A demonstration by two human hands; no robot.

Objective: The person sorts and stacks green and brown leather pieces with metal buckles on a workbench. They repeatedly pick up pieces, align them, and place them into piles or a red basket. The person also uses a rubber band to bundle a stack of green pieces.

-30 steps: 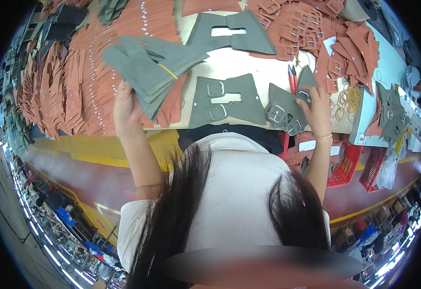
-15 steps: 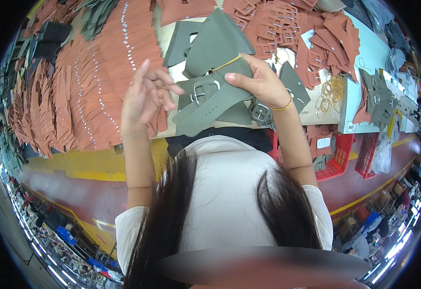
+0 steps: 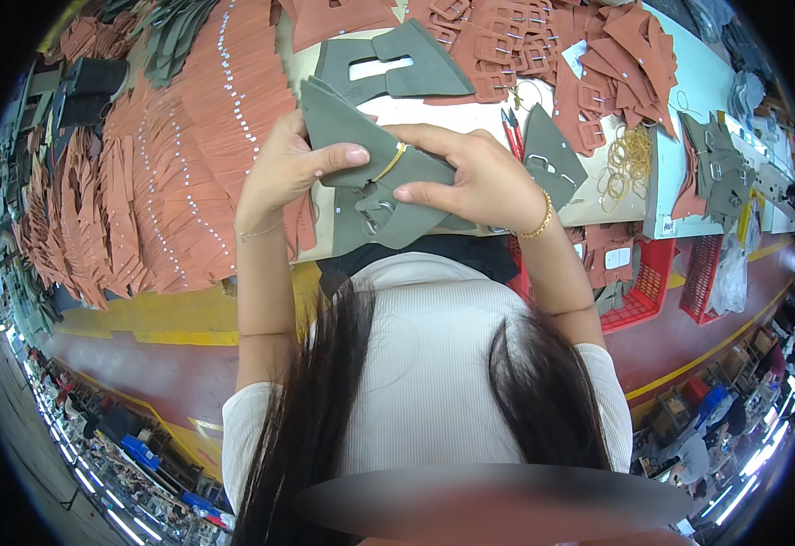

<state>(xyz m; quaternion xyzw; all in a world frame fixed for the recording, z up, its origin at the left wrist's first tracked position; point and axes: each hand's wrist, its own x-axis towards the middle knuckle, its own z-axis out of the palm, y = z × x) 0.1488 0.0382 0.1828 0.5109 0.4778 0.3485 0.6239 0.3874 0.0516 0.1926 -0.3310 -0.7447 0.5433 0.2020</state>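
Observation:
Both hands hold a bundle of olive-green strap pieces [image 3: 347, 118] above the front of the table. A yellow rubber band [image 3: 392, 164] runs across the middle of the bundle, and a metal buckle [image 3: 379, 215] shows on its lower part. My left hand [image 3: 293, 173] is closed on the bundle's left side, thumb on top and fingers behind. On the right side my right hand [image 3: 484, 177] grips it, thumb in front. Beyond the bundle lies a flat green piece with a cut-out [image 3: 429, 59]. Another green piece with a buckle [image 3: 548, 168] lies right of my right hand.
Overlapping rows of orange-brown strips [image 3: 179, 164] cover the left of the table. Orange-brown buckle pieces [image 3: 507, 45] are heaped at the back right. A red-handled tool [image 3: 512, 135] and loose rubber bands [image 3: 625, 173] lie to the right. Below the edge stands a red crate [image 3: 643, 291].
My left hand, free in the air before, has come right and taken hold of the bundle. The bundle has turned, its hanging straps are now gathered in, and my right hand has shifted lower on it.

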